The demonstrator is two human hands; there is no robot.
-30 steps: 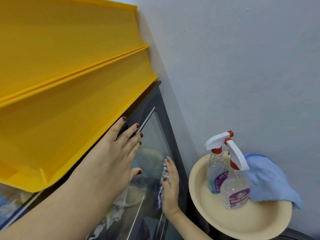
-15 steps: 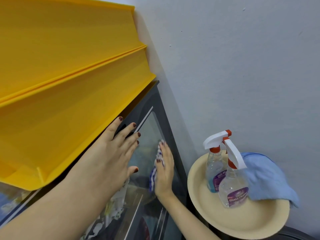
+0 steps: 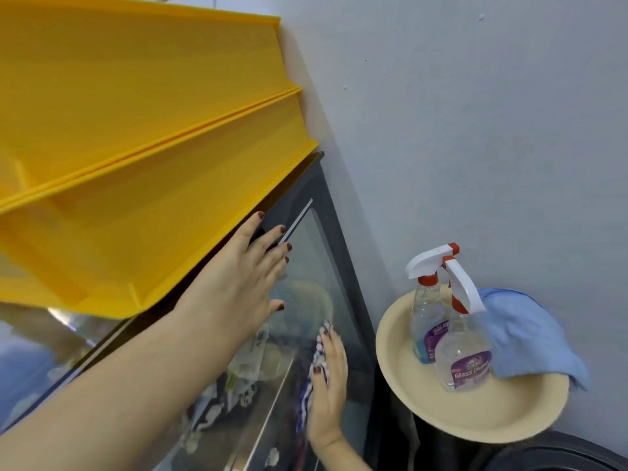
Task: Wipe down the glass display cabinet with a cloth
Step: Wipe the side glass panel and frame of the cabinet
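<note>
The glass display cabinet [image 3: 307, 263] has a dark frame and slopes down to the lower left, with goods dimly visible inside. My left hand [image 3: 244, 280] lies flat against the top of the glass pane, its fingers spread up to the frame edge. Lower on the same pane, my right hand [image 3: 328, 392] presses a blue-and-white striped cloth [image 3: 307, 390] against the glass with straight fingers. Most of the cloth is hidden under the palm.
Stacked yellow plastic trays [image 3: 136, 130] sit on the cabinet top and overhang it. To the right, a beige round tray [image 3: 475, 419] holds two spray bottles [image 3: 464, 355] and a folded blue cloth [image 3: 523, 334]. A grey wall [image 3: 475, 130] stands close behind.
My right hand slid the cloth up the glass, then back down to a lower spot. My left hand has stayed in place on the pane.
</note>
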